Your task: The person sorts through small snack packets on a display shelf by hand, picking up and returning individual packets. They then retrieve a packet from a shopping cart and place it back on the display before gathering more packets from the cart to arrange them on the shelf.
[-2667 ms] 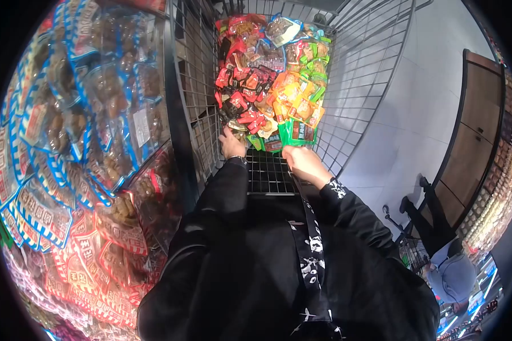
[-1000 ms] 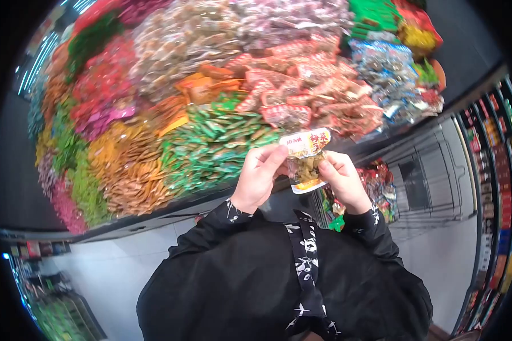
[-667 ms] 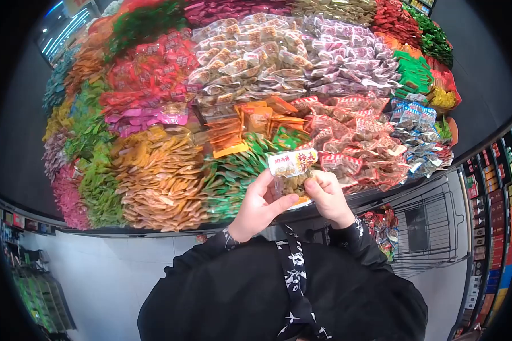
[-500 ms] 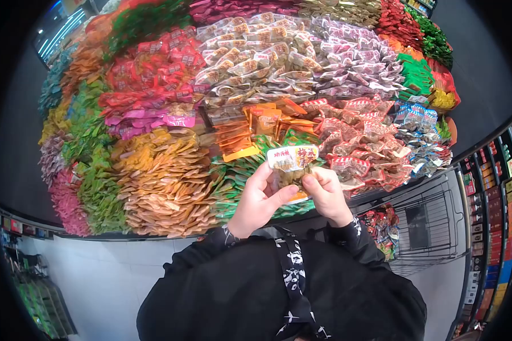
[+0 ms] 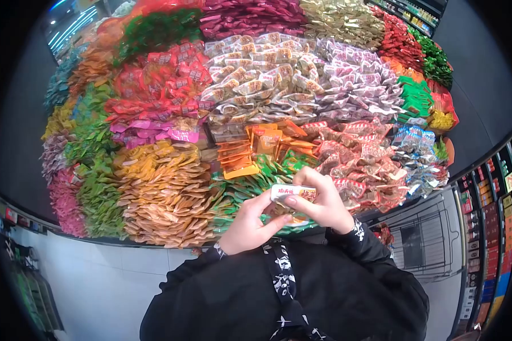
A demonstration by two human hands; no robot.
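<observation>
A small snack packet (image 5: 283,193) with a white printed top is held between my two hands, low in front of my chest. My left hand (image 5: 249,225) grips its left side, thumb toward the lower part. With thumb and bent fingers, my right hand (image 5: 324,203) pinches the packet's upper right and covers some of its print. Just beyond my hands lie green packets (image 5: 250,182). Orange packets (image 5: 239,156) sit behind those, and red-and-white striped packets (image 5: 361,150) spread to the right of my right hand.
The wide display is heaped with packets, including yellow-orange ones (image 5: 165,193) at left and white ones (image 5: 261,79) farther back. A wire shopping cart (image 5: 426,238) stands at right, by stocked shelves (image 5: 489,227). Pale floor (image 5: 125,284) shows at left.
Both hands have come lower and nearer my body with the packet. My right hand has shifted from its lower right side to its top, now covering part of the label.
</observation>
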